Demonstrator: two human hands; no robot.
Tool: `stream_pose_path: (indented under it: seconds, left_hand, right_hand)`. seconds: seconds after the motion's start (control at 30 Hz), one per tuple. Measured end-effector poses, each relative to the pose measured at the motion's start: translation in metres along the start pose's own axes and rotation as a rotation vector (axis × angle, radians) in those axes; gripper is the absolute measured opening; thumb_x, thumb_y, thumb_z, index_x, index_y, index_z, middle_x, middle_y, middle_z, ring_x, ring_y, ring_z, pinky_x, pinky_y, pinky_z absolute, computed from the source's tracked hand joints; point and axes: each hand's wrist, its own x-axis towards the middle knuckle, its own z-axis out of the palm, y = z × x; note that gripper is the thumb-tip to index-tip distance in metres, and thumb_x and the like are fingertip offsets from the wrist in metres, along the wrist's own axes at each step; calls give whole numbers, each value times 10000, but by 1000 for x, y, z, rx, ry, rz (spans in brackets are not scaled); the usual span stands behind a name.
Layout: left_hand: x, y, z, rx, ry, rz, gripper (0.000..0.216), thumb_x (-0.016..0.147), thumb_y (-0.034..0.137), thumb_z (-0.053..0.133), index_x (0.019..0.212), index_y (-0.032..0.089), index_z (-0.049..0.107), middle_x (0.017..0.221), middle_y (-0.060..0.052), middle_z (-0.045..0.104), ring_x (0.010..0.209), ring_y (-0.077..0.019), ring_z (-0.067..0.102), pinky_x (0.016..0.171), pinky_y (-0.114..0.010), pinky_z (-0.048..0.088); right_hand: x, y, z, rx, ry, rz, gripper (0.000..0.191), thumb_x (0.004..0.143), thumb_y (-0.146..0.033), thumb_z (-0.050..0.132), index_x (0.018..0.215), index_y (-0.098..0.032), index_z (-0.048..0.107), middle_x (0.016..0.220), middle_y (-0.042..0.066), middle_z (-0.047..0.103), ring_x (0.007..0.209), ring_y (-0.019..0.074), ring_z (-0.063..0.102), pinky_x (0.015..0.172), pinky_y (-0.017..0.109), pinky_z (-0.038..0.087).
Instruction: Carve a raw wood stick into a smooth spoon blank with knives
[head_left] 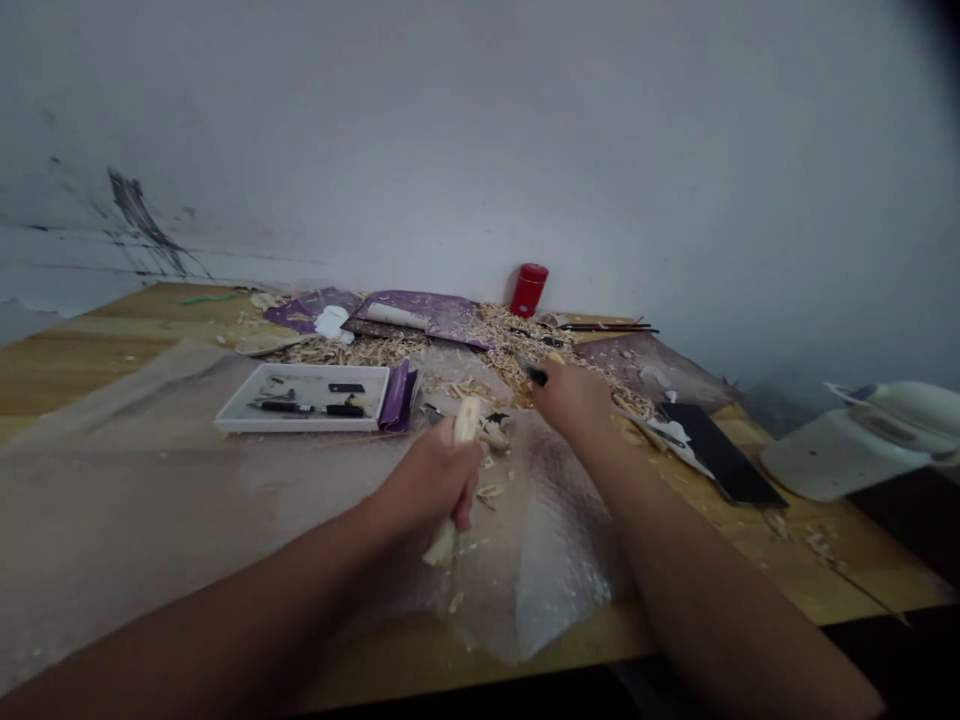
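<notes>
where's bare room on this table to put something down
Free: the plastic sheet in front of the white tray, left of the left hand holding the wood piece; the table left of that tray. Crowded: shavings from the right hand and its tool back to the red canister.

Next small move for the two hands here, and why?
Likely bring the right hand and its knife over to the wooden piece. The left hand grips that piece upright with its top end bare, while the knife sits apart from it, by the shavings.
</notes>
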Motion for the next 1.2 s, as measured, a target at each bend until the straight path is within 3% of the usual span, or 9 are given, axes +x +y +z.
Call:
stream_pose_path:
  seconds: [0.13,0.3,0.7,1.0,1.07,1.13,1.2]
  left_hand:
    - [12,0,-10,-111,-54,-4,119,728,253,419,665,205,331,399,97,361,263,-54,311,302,-180,276]
    - [14,-1,-9,-183,-101,-30,126,739,261,422,672,207,330,381,103,349,252,-53,298,292,-180,293]
    - [7,5,-7,-246,-167,-73,163,746,277,428,654,209,311,362,109,332,246,-49,271,273,-180,308]
    - [5,10,-8,-350,-219,-180,130,727,248,433,693,217,311,387,117,294,273,-35,219,289,-165,284]
    - [-3,12,-5,-315,-247,-196,126,717,245,444,691,211,325,378,116,300,262,-33,230,285,-162,272]
    - [-10,13,-1,-230,-354,-201,105,706,240,465,711,200,368,371,105,342,256,-38,274,277,-153,240]
    - [-13,13,0,-155,-346,-188,116,717,268,460,700,195,371,351,101,344,246,-42,290,276,-153,229]
  right_hand:
    - [-22,-26,-5,82,24,-220,271,782,-362,354,866,-263,592,796,32,646,731,190,580,579,266,353]
    - [-36,-41,-11,143,15,-335,272,756,-417,391,872,-265,584,753,14,643,703,178,579,554,253,324]
    - [-37,-36,-8,149,54,-398,240,732,-392,417,831,-247,580,728,25,640,669,178,568,540,248,304]
    - [-26,-36,-8,120,41,-355,250,772,-322,382,899,-253,586,776,43,645,709,176,576,572,253,336]
    - [-15,-23,-7,107,-18,-252,260,772,-318,384,905,-256,599,791,53,650,722,188,579,592,267,351]
    - [-3,-5,-6,59,-108,-14,278,775,-319,373,872,-243,623,783,77,652,701,202,584,595,285,361]
    - [4,9,-6,20,-5,111,337,797,-354,321,876,-229,624,818,99,646,728,219,580,598,294,360]
